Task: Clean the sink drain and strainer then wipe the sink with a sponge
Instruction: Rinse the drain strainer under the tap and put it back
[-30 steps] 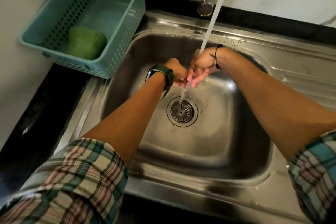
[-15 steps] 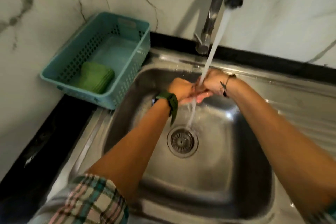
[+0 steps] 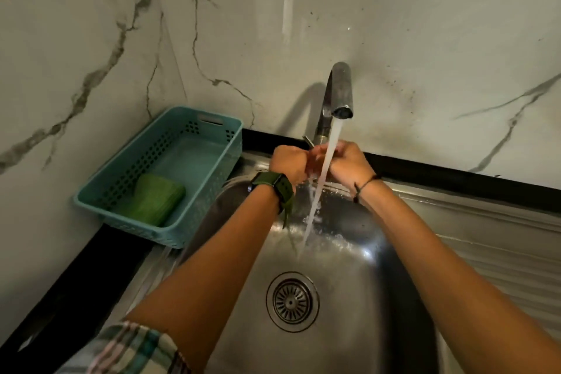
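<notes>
Both hands meet under the running tap (image 3: pixel 339 91), high over the back of the steel sink (image 3: pixel 343 343) – the left hand (image 3: pixel 288 162) curled with its knuckles up, the right hand (image 3: pixel 349 162) curled toward it, fingers of the two touching or overlapping where the stream of water (image 3: pixel 321 179) passes between them. Neither hand grips any object that can be made out; they are loosely closed on each other, and the fingertips themselves are blurred by the water. The stream falls past them at a slant and splashes on the basin floor behind the strainer (image 3: pixel 292 301), which sits seated in the drain at the bottom of the bowl, well below and apart from the hands. A green-strapped watch (image 3: pixel 274 185) is on the left wrist, its strap end hanging loose; a thin dark cord (image 3: pixel 362 187) circles the right wrist. A plaid rolled sleeve (image 3: pixel 127 349) shows at the lower left. On the black counter (image 3: pixel 76 276) left of the sink, tucked in the corner of the marble-patterned wall (image 3: pixel 91 39), stands a teal perforated basket (image 3: pixel 209 191) – inside it, at the near end, lies a green sponge (image 3: pixel 154 199), untouched. The ribbed drainboard (image 3: pixel 485 237) runs off to the right of the basin
</notes>
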Tool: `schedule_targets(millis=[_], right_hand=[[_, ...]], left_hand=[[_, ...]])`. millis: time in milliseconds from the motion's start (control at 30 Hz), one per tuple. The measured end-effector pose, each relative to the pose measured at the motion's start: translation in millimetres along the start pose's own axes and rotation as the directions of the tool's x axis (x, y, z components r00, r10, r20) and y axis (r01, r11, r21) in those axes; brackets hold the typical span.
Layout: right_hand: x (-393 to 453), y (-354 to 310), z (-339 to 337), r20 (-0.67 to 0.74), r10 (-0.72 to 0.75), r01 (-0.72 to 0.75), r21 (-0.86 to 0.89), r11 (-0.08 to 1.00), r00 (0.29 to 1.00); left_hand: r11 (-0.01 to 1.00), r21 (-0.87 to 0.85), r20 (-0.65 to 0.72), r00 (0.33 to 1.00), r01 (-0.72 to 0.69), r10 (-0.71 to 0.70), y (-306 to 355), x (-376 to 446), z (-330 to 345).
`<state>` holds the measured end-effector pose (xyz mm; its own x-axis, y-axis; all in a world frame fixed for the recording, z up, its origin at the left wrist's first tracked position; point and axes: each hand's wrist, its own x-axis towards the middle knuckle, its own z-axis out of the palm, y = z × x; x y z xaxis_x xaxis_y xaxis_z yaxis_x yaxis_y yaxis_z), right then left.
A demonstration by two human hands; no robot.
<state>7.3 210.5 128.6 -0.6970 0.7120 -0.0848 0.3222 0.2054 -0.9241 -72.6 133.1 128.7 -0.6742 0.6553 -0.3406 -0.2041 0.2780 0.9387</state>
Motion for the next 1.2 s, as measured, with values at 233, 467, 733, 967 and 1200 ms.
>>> schedule_targets(millis=[233, 467, 733, 967, 1200], right_hand=[[49.3, -25.1, 13.1, 0.087, -0.099, 0.132, -0.694, 0.708, 0.991], [67.0, -14.9, 8.3, -0.001, -0.085, 0.063, -0.661, 0.748, 0.996], [57.1, -3.8, -1.1, -0.058, 0.055, -0.073, -0.382, 0.921, 0.997], [11.4, 5.7, -8.5, 0.006, 0.246, -0.234, -0.287, 0.929, 0.969], [-57.7, -0.2, 5.0, 0.066, 0.01, 0.009, -0.292, 0.956, 0.998]], left_hand=[[0.941, -0.16, 0.08, 0.954, 0.299, -0.29, -26.6, -15.8, 6.0], [0.916, -0.03, 0.075, 0.915, 0.399, -0.396, -55.7, -22.8, -9.6], [0.924, -0.033, 0.035, 0.925, 0.38, -0.379, -59.7, -31.1, -6.0], [0.937, 0.289, -0.006, 0.979, 0.196, -0.203, -61.4, -37.5, -18.7], [0.832, 0.548, -0.065, 0.988, -0.081, 0.139, -49.0, -99.7, -48.4]])
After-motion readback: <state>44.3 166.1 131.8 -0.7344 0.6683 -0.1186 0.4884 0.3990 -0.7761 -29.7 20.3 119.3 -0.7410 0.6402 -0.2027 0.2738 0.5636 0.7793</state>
